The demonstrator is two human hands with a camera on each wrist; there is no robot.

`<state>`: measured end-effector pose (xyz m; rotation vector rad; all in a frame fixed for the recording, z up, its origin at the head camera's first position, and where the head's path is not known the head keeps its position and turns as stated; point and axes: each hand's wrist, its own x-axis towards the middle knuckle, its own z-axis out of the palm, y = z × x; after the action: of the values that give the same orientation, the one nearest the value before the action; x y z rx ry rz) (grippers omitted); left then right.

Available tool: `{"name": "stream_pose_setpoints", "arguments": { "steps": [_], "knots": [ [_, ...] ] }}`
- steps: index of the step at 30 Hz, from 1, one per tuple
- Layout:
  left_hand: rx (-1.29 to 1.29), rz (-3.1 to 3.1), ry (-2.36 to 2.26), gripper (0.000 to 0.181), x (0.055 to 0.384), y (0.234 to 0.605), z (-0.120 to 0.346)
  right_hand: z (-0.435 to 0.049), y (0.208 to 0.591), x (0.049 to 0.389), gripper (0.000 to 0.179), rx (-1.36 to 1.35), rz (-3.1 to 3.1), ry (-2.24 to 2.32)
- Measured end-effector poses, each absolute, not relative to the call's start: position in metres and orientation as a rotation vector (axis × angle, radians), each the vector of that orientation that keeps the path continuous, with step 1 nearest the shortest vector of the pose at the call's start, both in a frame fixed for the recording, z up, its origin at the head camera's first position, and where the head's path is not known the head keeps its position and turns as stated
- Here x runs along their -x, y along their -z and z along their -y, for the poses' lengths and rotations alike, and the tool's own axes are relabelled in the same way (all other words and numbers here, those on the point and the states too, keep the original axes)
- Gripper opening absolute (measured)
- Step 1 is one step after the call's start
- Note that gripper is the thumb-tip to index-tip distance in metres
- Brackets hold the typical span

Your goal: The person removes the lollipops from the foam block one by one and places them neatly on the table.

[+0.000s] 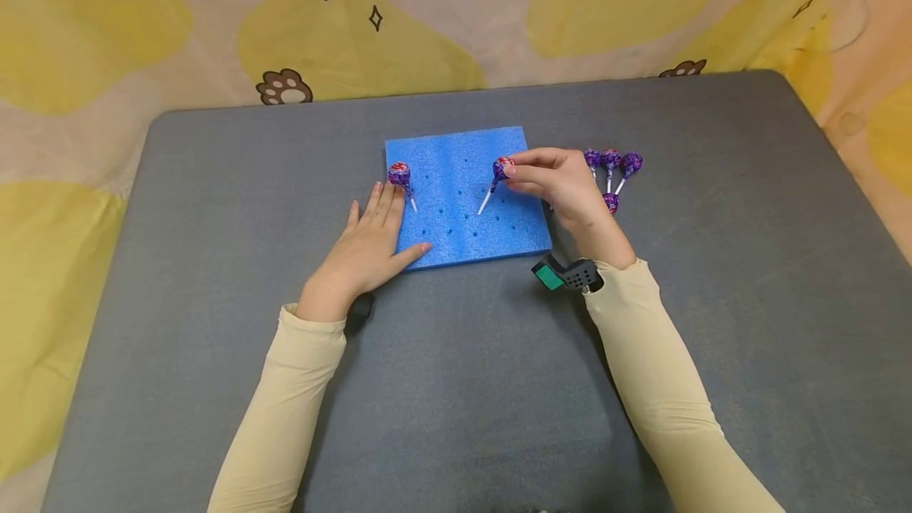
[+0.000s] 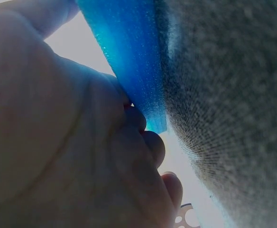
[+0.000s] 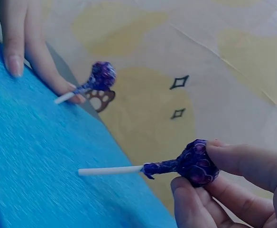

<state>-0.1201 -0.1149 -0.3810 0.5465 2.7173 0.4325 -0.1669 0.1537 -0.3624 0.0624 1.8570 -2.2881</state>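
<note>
Between thumb and fingers, my right hand (image 1: pixel 563 180) pinches a purple-wrapped lollipop (image 3: pixel 198 164) by its candy head. Its white stick points down over a blue foam block (image 1: pixel 456 240) dotted with small holes; in the right wrist view the whole stick shows. My left hand (image 1: pixel 366 248) rests along the block's left edge, fingers straight and thumb on the front corner. Beside those fingers a second lollipop (image 1: pixel 400 174) stands in the foam, leaning slightly. The left wrist view shows the palm and fingers against the block's side (image 2: pixel 133 61).
Several purple lollipops (image 1: pixel 630 163) lie on the grey table (image 1: pixel 442 386) right of the block, partly behind the right hand. A yellow and cream patterned cloth (image 1: pixel 427 38) hangs behind the table. A black device with a green patch (image 1: pixel 563 271) sits at the right wrist.
</note>
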Motion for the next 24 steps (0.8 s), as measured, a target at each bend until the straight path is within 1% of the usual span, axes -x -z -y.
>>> {"name": "stream_pose_setpoints", "arguments": {
  "steps": [11, 24],
  "knots": [
    [-0.549, -2.717, -0.436, 0.088, 0.12, 0.382, 0.114, -0.181, 0.36, 0.17, 0.008, -0.07, -1.909, 2.224],
    [-0.546, -2.716, -0.435, 0.088, 0.12, 0.382, 0.114, -0.198, 0.358, 0.171, 0.007, -0.061, -1.924, 2.159]
  ]
}}
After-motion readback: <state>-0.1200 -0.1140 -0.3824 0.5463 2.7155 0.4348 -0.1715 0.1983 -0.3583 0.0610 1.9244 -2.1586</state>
